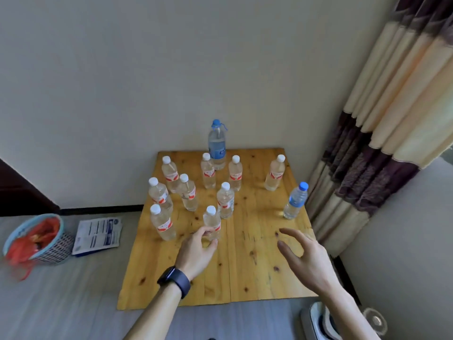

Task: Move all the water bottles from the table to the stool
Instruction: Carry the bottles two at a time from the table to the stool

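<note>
Several clear water bottles with white caps and red labels stand on a low wooden table (247,278). The nearest one (212,220) has my left hand (198,251) curled around its lower part; a dark watch sits on that wrist. A tall bottle with a blue cap (217,143) stands at the table's far edge. A smaller blue-capped bottle (295,200) stands near the right edge. My right hand (304,256) hovers over the table's right side, fingers spread, holding nothing. No stool shows in view.
A woven basket (52,244) with red plastic in it sits on the floor at left, beside a printed packet (98,235). A striped curtain (382,133) hangs at the right. A white object (318,322) lies on the floor near the table's right front corner.
</note>
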Demonstrator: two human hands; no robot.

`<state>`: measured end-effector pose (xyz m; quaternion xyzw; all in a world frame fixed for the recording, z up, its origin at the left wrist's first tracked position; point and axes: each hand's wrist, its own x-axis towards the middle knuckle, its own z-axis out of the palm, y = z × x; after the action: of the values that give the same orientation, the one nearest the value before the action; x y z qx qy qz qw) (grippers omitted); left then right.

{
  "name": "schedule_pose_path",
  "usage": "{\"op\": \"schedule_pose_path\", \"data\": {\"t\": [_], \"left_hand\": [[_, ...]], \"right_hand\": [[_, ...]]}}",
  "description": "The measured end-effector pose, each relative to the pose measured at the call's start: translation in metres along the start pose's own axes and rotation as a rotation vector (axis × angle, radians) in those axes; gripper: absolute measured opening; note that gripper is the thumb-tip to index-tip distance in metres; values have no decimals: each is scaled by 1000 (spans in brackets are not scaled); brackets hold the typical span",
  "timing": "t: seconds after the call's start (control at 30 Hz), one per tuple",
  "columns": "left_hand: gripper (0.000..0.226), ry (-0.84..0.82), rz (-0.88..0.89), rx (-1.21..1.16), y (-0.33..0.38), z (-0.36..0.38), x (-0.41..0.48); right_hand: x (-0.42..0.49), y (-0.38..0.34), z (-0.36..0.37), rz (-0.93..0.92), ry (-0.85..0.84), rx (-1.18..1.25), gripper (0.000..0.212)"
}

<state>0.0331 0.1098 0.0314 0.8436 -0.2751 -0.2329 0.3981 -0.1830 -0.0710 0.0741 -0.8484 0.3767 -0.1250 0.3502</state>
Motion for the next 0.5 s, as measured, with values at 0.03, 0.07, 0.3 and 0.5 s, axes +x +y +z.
{"op": "schedule_pose_path", "data": {"t": [0.03,0.07,0.3,0.5], "left_hand": [[21,5,-29,-18,-6,4,13],[22,5,-63,-37,-11,8,22],[77,77,-274,-80,-32,38,93],[103,67,-385,-88,-38,58,135]], "right_hand": [[10,4,7,31,-10,15,30],[19,8,13,63,-22,28,30],[94,52,46,293,-167,-23,47],[186,116,44,514,-10,88,94]]}}
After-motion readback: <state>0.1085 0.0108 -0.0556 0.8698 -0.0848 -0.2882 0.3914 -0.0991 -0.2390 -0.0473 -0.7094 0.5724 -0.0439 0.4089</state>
